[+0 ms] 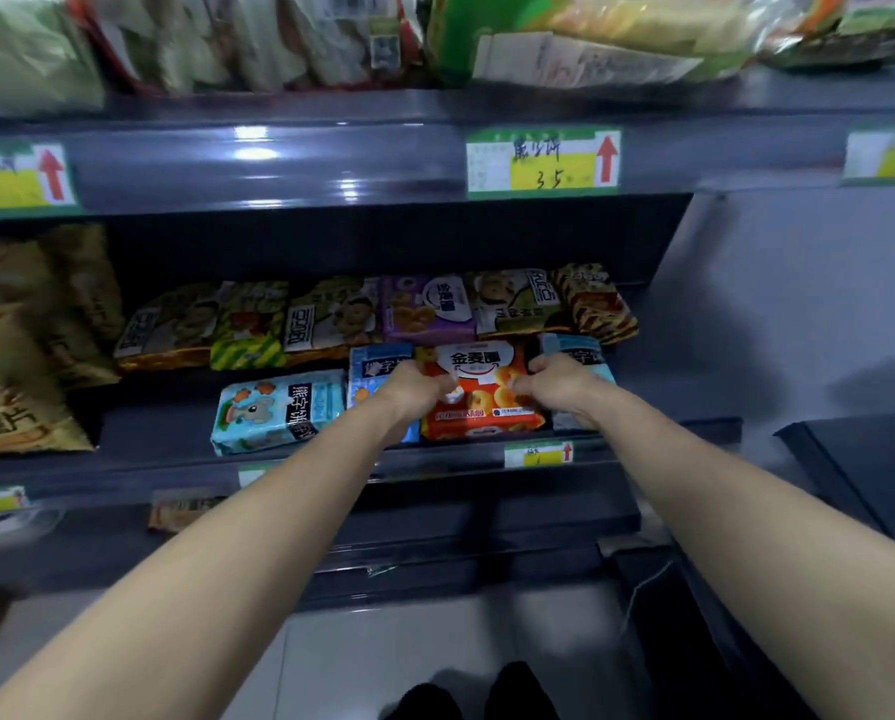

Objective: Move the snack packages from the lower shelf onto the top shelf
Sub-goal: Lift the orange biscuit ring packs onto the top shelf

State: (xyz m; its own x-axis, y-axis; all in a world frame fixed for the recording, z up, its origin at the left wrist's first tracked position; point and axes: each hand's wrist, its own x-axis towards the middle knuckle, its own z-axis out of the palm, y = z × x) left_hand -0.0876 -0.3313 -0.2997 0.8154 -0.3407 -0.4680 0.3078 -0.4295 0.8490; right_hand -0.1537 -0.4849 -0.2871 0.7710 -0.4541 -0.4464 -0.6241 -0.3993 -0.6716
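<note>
You hold the orange pack [479, 407] with both hands. Your left hand [417, 389] grips its left edge and your right hand [559, 379] grips its right edge, with the fingers curled tight on the wrapper. The pack lies flat at the front of the lower shelf [165, 423], with a blue pack [378, 363] touching its left side. A row of packs lies behind it. Up above, the top shelf [331, 163] holds big bags.
</note>
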